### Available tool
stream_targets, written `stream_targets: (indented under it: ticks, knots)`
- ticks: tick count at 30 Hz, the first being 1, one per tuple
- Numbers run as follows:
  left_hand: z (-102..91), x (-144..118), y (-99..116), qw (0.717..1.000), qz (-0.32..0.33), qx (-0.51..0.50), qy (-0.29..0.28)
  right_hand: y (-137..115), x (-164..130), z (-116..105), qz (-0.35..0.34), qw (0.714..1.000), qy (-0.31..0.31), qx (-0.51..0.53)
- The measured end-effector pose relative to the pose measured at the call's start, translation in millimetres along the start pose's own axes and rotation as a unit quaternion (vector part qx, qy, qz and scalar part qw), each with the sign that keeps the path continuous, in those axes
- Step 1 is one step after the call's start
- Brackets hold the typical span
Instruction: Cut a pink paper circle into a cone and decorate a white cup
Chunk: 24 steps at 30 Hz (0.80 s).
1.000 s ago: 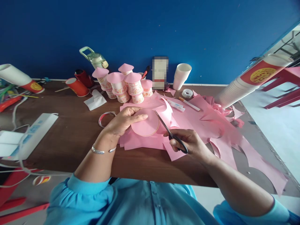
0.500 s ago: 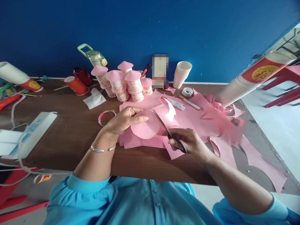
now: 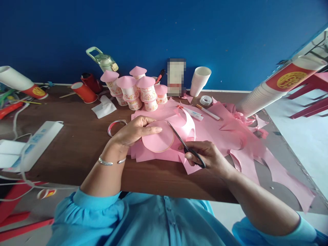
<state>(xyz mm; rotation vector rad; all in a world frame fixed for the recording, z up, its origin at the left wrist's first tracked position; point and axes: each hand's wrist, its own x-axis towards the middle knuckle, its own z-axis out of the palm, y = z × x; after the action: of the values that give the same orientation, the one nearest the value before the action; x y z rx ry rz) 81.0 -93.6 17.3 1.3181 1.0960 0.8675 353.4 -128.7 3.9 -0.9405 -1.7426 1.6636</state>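
Note:
My left hand (image 3: 132,131) holds a pink paper circle (image 3: 159,140) by its left edge, fingers on top, over a pile of pink paper sheets (image 3: 220,131). My right hand (image 3: 207,159) grips black-handled scissors (image 3: 185,145), whose blades point up-left and meet the circle's right edge. A curved pink offcut (image 3: 188,124) curls up just beyond the blades. A silver bracelet is on my left wrist.
Paper cups with pink cone roofs (image 3: 138,89) stand at the back, beside a white cup stack (image 3: 199,81). A long cup stack (image 3: 276,85) lies at right. Tape roll (image 3: 205,100), pens (image 3: 208,112), metal ring (image 3: 116,125), red cups (image 3: 83,92), power strip (image 3: 33,143) lie on the brown table (image 3: 77,147).
The scissors have advanced a little along the circle's right edge, and the curled offcut has lifted slightly. My left hand keeps its grip in almost the same place.

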Motion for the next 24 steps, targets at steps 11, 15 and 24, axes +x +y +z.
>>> stream_targets:
  ticks: [11,15,24]
  knots:
    - [-9.5,-1,2,0.995,-0.011,0.071,-0.07,6,-1,-3,0.005,1.0,-0.016,-0.005]
    - [-10.8,-1,2,0.995,-0.013,0.078,-0.064,7,-1,-4,0.001,1.0,-0.021,-0.015]
    - [-12.5,0,1,0.994,-0.009,0.082,-0.073,5,-1,-2,-0.003,1.0,-0.02,-0.019]
